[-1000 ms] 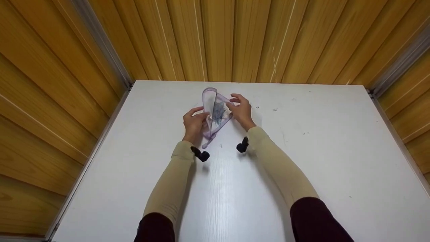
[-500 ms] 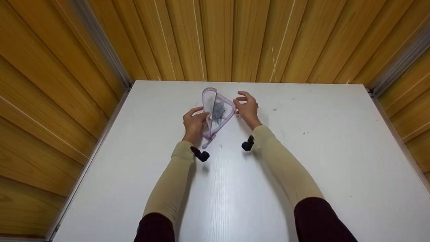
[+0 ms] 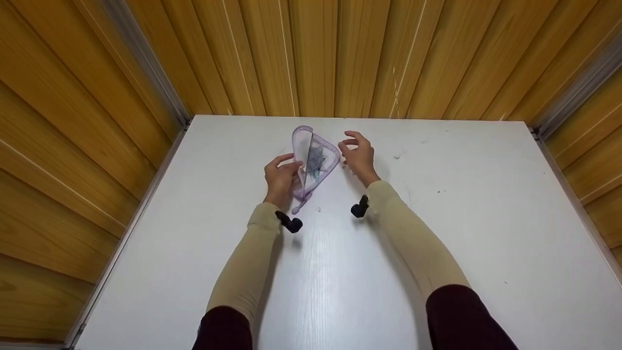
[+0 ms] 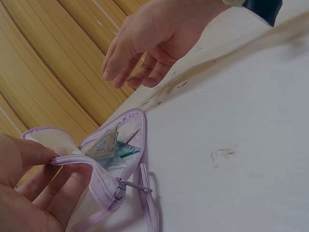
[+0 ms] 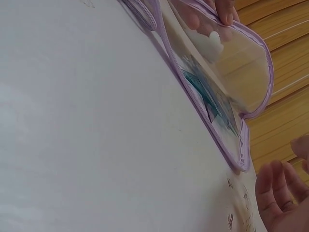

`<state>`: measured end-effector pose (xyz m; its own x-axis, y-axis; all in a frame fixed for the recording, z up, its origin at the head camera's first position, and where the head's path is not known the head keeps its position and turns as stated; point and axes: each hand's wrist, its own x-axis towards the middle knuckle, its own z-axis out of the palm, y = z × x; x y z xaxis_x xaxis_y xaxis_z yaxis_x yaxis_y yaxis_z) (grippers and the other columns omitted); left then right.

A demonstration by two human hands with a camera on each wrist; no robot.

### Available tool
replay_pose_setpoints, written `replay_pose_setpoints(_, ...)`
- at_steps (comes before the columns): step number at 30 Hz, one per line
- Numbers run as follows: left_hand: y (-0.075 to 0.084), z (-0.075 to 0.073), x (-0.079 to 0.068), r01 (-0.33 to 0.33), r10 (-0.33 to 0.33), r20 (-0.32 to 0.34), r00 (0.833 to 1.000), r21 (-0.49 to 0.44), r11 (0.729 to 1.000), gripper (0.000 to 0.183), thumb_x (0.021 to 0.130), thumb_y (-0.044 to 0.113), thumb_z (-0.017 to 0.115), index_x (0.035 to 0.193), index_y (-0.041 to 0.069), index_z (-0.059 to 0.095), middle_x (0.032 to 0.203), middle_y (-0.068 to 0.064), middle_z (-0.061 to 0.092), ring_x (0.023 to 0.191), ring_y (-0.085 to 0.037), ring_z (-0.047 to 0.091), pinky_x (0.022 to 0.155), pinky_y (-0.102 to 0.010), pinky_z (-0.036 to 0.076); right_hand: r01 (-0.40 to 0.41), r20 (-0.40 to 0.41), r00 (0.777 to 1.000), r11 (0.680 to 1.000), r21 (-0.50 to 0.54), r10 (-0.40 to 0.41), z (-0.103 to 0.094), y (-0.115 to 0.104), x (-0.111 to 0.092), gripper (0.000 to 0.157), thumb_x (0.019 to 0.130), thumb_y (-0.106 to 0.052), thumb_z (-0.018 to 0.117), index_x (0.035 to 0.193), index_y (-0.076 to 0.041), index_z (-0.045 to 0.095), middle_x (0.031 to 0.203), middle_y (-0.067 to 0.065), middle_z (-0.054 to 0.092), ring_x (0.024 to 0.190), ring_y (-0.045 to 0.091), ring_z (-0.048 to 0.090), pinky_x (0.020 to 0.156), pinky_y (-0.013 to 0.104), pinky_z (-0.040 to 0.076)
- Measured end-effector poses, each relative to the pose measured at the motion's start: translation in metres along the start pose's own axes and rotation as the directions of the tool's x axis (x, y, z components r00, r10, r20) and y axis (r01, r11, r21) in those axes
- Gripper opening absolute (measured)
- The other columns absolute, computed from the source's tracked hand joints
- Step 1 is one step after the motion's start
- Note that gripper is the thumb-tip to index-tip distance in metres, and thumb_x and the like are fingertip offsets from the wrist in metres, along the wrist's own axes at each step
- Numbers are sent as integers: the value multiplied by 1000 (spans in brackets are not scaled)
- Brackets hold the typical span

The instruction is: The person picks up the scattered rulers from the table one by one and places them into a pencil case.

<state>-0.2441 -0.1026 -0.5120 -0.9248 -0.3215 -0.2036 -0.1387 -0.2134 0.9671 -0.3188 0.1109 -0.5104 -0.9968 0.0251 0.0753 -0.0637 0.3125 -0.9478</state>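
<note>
A clear zip pouch (image 3: 324,171) with lilac trim stands partly spread, its top flap pulled up toward the left. Thumb and fingers of my left hand (image 3: 280,177) pinch the flap's zippered edge. Inside lie several set squares (image 4: 108,147), some clear and some teal; a thin pointed item beside them is too small to name. The zip pull (image 4: 136,186) hangs at the near corner. Just off the pouch's right edge, my right hand (image 3: 359,158) hovers with loosely bent fingers and nothing in its grasp. The left wrist view shows it raised above the table.
The white table (image 3: 311,272) carries small dark marks (image 3: 397,157) to the right of the hands. A yellow wood-patterned wall (image 3: 316,58) rises directly behind the table, and similar panels stand at both sides. Black wrist mounts (image 3: 359,207) stick out inward from the sleeves.
My right hand has let go of the pouch's right side and moved a little to the right. The pouch's right part has fallen flatter. My left hand keeps its hold.
</note>
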Motion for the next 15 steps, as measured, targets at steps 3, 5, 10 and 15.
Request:
replay_pose_setpoints(3,3,1,0,6,-6,0,1000,-15,1000,39,90,5,76,127,0,69,97,-16,77,79,-22,72,64,-28,56,7,7,1000,1000,0,-7,-1,-2,1,44,100,-18,69,142,-15,58,122,10,68,93,29,70,74,42,60)
replay_pose_setpoints(5,4,1,0,12,-12,-1,1000,-22,1000,39,90,5,76,127,0,69,96,-15,76,77,-21,72,63,-28,55,14,14,1000,1000,-7,-14,-2,-3,2,44,99,-18,69,142,-15,59,122,11,67,94,32,70,74,42,60)
replay_pose_setpoints(10,4,1,1,-3,3,8,1000,-18,1000,37,90,4,76,126,-1,69,93,-15,76,70,-18,68,57,-26,52,35,20,999,999,-25,-34,-4,0,2,43,98,-19,70,140,-15,60,120,10,68,92,33,71,70,43,61)
replay_pose_setpoints(15,2,-1,0,1,-1,12,1000,-9,1000,36,91,5,75,126,0,69,94,-16,76,73,-20,69,58,-26,52,44,30,999,999,-27,-43,-6,2,-2,44,98,-21,70,141,-13,60,120,10,68,89,36,71,61,37,59)
